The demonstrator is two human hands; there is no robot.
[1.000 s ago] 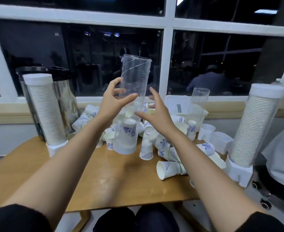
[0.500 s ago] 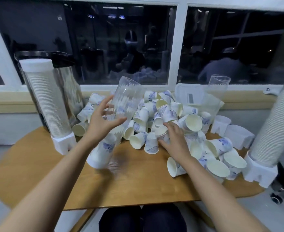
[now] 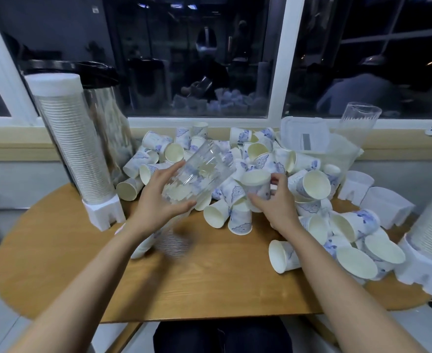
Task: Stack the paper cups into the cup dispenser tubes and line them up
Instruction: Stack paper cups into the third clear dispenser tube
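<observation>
1. Change: 1 s ago the clear tube [image 3: 197, 179] stood upright on the desk [image 3: 210, 281] w/ both hands on it. Now it is tipped over and only the left hand [image 3: 156, 202] holds it, grip clamped round its middle.
2. The right hand [image 3: 276, 207] has left the tube and gone to the pile [image 3: 311, 184] of loose cups. Its grip is now closed on one paper cup [image 3: 259, 191], rim up, just right of the tube's mouth.
3. Meaning, as I judge: the next cup is about to go in. Many cups still lie loose, so the task is far from done.
4. Direction: the tube's long axis runs from near-left to far-right. The low end is blurred, close over the desk, w/ some cups inside. The open mouth points far-right and a bit up, toward the pile.
5. Place: the tube is over the desk, between the filled dispenser [image 3: 70, 149] at left and the pile.
</observation>
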